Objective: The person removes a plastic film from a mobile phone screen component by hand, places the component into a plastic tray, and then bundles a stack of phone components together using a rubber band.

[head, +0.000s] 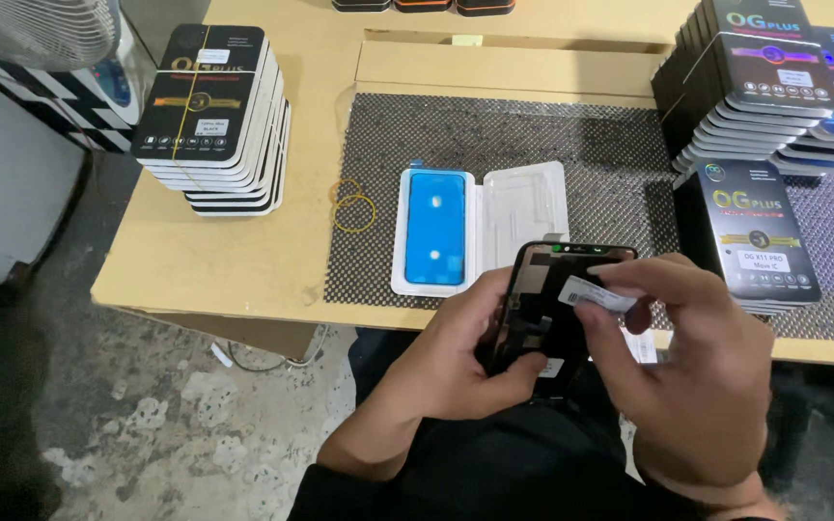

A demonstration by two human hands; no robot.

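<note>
- Phone screen panel [542, 309]: held in the air just off the near table edge, over the person's lap, back side up with dark flex parts showing.
- Left hand [470, 352]: wrapped round the panel's left long edge and lower part, thumb across the back, fingers curled under. Closed grip, carrying the part.
- Right hand [673, 362]: thumb and forefinger pinched on a small white label strip [598, 294] at the panel's upper right. Remaining fingers loosely curled, holding nothing else.
- Whether the strip is already stuck to the panel or is just above it: cannot tell.
- Handling judgement: the panel looks thin, light and stiff, but brittle; glass front, likely slick. Flex or twist would probably crack it.
- Best hold is likely the long edges, as the left hand has it. Exposed flex ribbons on the back look delicate; keep pressure off them.
- The strip looks flimsy and probably adhesive; a fingertip pinch at one end suits it.
- Table [243, 251]: open white plastic tray [480, 232] sits on a dark woven mat [581, 145], with a blue frame-shaped film [436, 227] in its left half.
- Two yellow rubber bands [351, 207] lie just left of the tray.
- Black retail boxes are stacked at far left [209, 116] and at right [760, 232], well apart from the hands.
</note>
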